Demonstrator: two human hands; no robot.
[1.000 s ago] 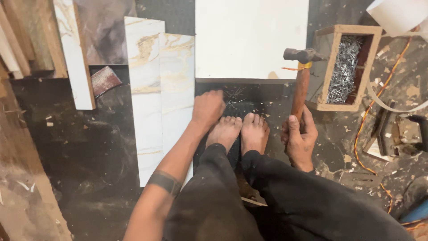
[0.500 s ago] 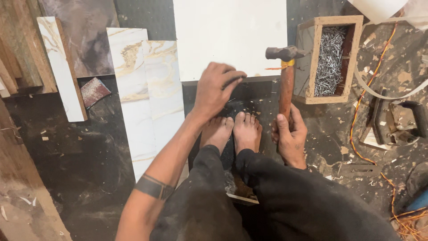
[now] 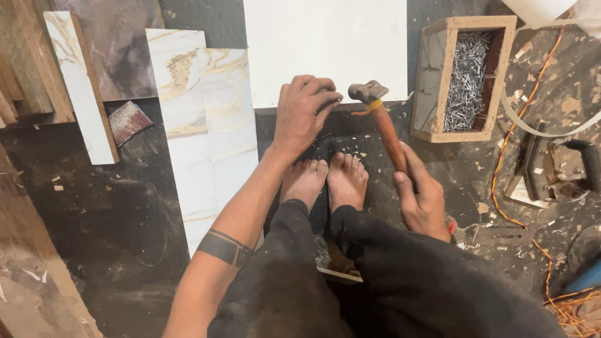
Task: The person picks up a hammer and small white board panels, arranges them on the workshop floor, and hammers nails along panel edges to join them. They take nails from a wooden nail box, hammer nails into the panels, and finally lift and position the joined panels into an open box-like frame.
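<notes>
The person squats on the dark floor (image 3: 94, 238), bare feet (image 3: 325, 178) together at the centre of the frame. The right hand (image 3: 422, 200) has its grip wrapped tight around the wooden handle of a hammer (image 3: 382, 122), whose metal head tilts up and left, just beside the near edge of the white board (image 3: 325, 50). The left hand (image 3: 303, 112) rests at that same edge, fingertips pinched narrow against it; whether they hold something small I cannot tell. At upper right stands an open wooden box (image 3: 438, 75) full of nails (image 3: 466, 75). To the left lie marbled panels (image 3: 206, 138), and a dark tool (image 3: 557, 169) sits at the right edge beside an orange cord (image 3: 507, 144). Wood chips are scattered over the floor.
</notes>
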